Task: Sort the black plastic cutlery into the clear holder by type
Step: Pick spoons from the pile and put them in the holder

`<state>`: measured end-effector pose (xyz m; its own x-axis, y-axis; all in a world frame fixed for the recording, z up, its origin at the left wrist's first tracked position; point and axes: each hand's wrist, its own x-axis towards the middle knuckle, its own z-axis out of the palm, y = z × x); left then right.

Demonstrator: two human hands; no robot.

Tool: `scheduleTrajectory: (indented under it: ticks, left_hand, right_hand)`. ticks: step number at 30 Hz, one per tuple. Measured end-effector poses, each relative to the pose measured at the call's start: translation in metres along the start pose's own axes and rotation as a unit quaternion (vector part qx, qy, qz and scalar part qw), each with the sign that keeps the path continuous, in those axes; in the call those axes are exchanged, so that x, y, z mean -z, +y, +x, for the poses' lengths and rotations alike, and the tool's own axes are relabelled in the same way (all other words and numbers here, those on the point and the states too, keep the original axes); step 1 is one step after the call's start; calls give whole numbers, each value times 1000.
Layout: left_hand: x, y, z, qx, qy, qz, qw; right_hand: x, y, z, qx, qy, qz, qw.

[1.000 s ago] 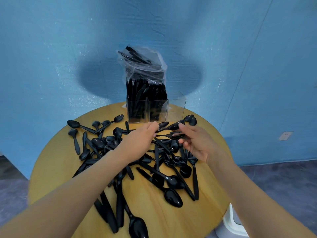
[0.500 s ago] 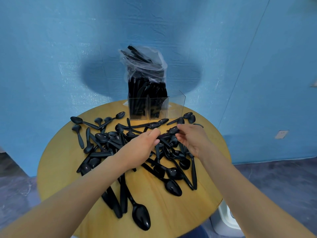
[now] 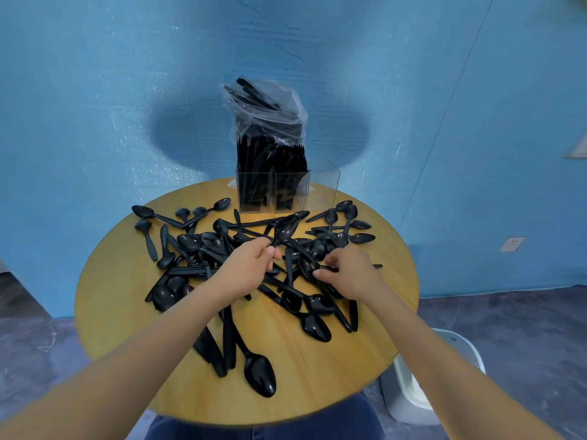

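Note:
Black plastic spoons and knives lie in a loose pile (image 3: 203, 249) across the round wooden table (image 3: 365, 354). My left hand (image 3: 251, 268) grips the handle of a black spoon (image 3: 286, 228), whose bowl sticks up toward the holder. My right hand (image 3: 346, 271) pinches another black spoon (image 3: 309, 271) in the pile. The clear holder (image 3: 324, 188) stands at the table's far edge; its left and middle compartments are packed with black cutlery, and its right compartment looks empty.
A clear plastic bag (image 3: 263, 106) with black cutlery rests on top of the holder, against the blue wall. A large spoon (image 3: 259, 373) lies near the front edge. A white bin (image 3: 413, 392) stands on the floor at the right.
My left hand has lifted a spoon out of the pile, bowl upward. My right hand has moved down into the pile and taken hold of another spoon.

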<state>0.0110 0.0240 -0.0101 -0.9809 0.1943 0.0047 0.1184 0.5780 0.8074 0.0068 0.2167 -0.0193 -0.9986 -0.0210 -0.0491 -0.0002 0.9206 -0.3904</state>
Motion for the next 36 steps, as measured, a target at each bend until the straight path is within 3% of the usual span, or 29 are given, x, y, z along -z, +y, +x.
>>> scheduleTrajectory:
  ticks: [16, 20, 23, 36]
  left_hand:
    - [1, -11, -8, 17, 82, -12, 996]
    - [7, -9, -8, 15, 98, -22, 995]
    - [6, -2, -3, 6, 104, -39, 994]
    - [2, 11, 1, -9, 126, -66, 990]
  right_hand:
    - [-12, -27, 11, -23, 65, 94, 993]
    - [10, -34, 16, -14, 155, 233, 960]
    - [25, -42, 18, 6, 178, 338, 924]
    - [20, -71, 25, -3, 216, 465, 859]
